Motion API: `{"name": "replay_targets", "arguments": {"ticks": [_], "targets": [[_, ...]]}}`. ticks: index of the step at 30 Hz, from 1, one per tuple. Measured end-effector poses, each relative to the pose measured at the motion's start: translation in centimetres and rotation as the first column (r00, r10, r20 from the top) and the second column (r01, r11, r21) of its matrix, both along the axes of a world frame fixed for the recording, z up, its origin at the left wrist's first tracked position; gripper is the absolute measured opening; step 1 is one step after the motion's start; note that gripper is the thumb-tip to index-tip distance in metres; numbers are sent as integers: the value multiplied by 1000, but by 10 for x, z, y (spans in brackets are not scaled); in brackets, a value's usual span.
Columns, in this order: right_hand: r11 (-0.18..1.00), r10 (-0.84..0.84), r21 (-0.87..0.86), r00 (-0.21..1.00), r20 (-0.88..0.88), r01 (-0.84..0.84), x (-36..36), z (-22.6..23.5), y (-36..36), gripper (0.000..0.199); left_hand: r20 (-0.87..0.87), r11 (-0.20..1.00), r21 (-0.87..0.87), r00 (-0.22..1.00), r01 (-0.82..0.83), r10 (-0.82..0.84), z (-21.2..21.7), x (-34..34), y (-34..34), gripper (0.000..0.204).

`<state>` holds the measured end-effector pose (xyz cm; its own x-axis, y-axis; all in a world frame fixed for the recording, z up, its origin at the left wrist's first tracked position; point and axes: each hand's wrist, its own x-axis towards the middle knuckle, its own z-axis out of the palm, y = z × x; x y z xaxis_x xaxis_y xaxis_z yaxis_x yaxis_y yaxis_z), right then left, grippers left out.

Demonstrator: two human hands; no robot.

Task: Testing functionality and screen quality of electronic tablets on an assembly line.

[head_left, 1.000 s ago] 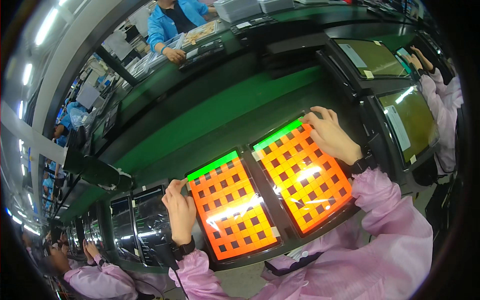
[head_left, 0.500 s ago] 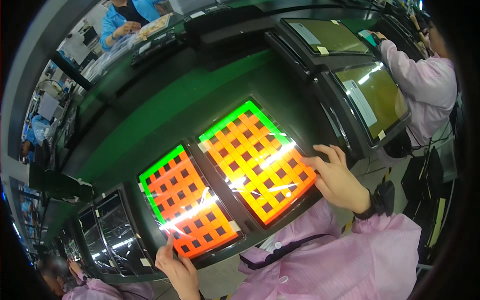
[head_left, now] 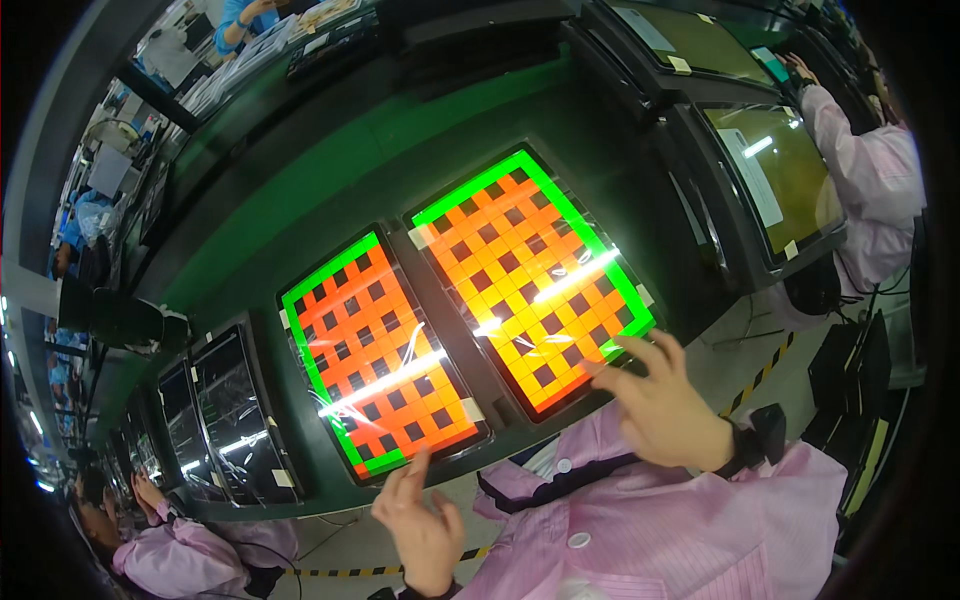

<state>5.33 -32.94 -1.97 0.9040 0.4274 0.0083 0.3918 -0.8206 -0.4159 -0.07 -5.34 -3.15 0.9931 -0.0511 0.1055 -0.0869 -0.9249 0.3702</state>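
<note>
Both grips apart, the left hand (head_left: pixel 423 530) touches the near edge of the left checkered display panel (head_left: pixel 385 362) on the tabletop (head_left: pixel 330 215), the right hand (head_left: pixel 672 410) touching the right display panel (head_left: pixel 522 285) beside it.

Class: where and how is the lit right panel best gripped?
Take the right panel by its long right edge, probably coming from the right. It lies face up, with the left panel close along its other long side, while the right side looks open. The right hand is at its near right corner.
</note>
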Motion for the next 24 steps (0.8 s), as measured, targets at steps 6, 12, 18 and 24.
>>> {"name": "replay_targets", "arguments": {"ticks": [6,12,18,24], "targets": [[971,223,75,973,63,-227,9,7,32,46,7,967,-54,969,247,-247,4,21,-23,54],[961,131,195,945,300,-195,109,14,48,33,207,977,-77,962,200,-181,26,112,9,50],[974,140,109,905,403,-199,190,-19,81,29,143,969,78,959,234,-243,12,215,10,51],[952,298,-51,884,359,-300,124,-16,55,32,-43,949,59,950,311,-308,15,146,2,53]]}}
